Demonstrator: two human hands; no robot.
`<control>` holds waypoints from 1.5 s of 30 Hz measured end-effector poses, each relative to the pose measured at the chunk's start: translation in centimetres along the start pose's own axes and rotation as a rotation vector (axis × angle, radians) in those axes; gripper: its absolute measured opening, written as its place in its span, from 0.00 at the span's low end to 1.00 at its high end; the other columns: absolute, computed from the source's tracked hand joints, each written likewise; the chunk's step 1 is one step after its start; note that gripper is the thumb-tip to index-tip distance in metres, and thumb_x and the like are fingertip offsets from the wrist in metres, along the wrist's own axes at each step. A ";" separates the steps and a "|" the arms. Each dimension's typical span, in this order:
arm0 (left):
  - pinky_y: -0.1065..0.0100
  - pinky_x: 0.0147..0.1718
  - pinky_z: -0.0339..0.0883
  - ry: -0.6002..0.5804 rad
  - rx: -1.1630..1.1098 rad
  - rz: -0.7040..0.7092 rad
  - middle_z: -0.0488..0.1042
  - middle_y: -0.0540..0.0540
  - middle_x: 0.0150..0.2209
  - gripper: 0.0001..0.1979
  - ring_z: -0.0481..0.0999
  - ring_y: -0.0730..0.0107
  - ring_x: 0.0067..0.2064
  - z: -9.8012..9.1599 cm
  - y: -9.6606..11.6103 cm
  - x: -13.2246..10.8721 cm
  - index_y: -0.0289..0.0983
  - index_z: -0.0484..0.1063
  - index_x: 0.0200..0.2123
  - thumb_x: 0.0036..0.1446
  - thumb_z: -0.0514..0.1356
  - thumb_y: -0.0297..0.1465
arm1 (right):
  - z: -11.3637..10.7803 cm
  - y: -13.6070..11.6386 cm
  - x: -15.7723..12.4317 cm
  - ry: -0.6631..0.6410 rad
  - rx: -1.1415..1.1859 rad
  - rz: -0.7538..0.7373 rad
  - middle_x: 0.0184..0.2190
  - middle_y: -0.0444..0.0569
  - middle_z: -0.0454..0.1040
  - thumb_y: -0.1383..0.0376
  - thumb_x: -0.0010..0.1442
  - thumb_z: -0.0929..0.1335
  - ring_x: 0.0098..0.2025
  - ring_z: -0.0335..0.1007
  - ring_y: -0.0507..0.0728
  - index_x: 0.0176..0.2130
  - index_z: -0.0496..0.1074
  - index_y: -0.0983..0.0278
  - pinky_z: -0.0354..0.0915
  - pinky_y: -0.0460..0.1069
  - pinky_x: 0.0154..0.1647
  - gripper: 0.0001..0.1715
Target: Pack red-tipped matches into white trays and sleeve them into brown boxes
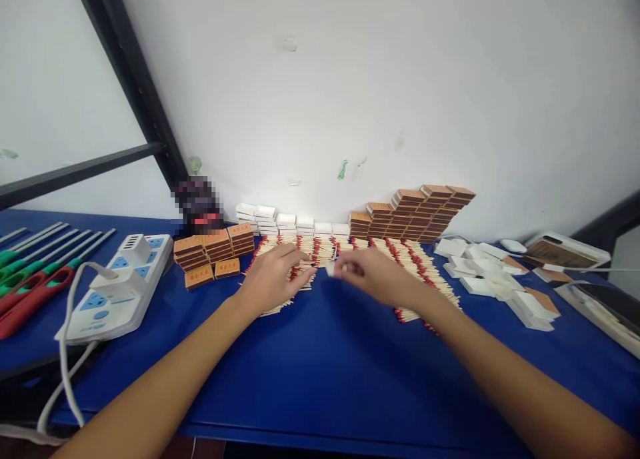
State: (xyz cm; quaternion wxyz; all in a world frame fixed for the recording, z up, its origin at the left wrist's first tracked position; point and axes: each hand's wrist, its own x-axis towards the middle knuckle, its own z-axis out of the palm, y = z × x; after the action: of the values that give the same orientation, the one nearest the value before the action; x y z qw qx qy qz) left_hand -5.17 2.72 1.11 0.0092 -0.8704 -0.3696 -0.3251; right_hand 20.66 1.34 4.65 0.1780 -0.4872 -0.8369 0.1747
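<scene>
My left hand [274,277] rests over the left part of the loose matches [420,265], its fingers stretched out and the thumb apart. Nothing shows held in it. Just to the right, my right hand [375,275] pinches a small white matchbox tray [331,268], mostly hidden by the fingers. The red-tipped matches lie in rows behind and under both hands. Against the wall stand stacked white trays [287,223] and, right of them, a stepped stack of brown matchboxes [415,213].
More matchboxes [217,249] are stacked at the left, near a white power strip [117,299] with cables. Red and green handled lighters [37,292] lie far left. A heap of white trays [487,269] and a phone [613,305] are at the right of the blue table [310,379].
</scene>
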 end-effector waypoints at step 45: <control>0.54 0.52 0.72 -0.323 -0.252 0.191 0.80 0.43 0.40 0.22 0.77 0.56 0.46 0.3 4.7 -0.9 0.36 0.79 0.53 0.54 0.63 0.26 | -1.4 3.9 -3.1 -0.110 -0.217 0.116 0.46 0.51 0.82 0.65 0.52 0.78 0.44 0.78 0.64 0.44 0.79 0.57 0.69 0.54 0.39 0.18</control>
State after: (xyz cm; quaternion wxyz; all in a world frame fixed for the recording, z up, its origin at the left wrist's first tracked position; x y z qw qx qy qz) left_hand -2.41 -1.21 1.40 -0.1283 -0.9364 -0.2386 -0.2230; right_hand 25.72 0.66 3.68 0.0678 -0.5408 -0.8299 0.1195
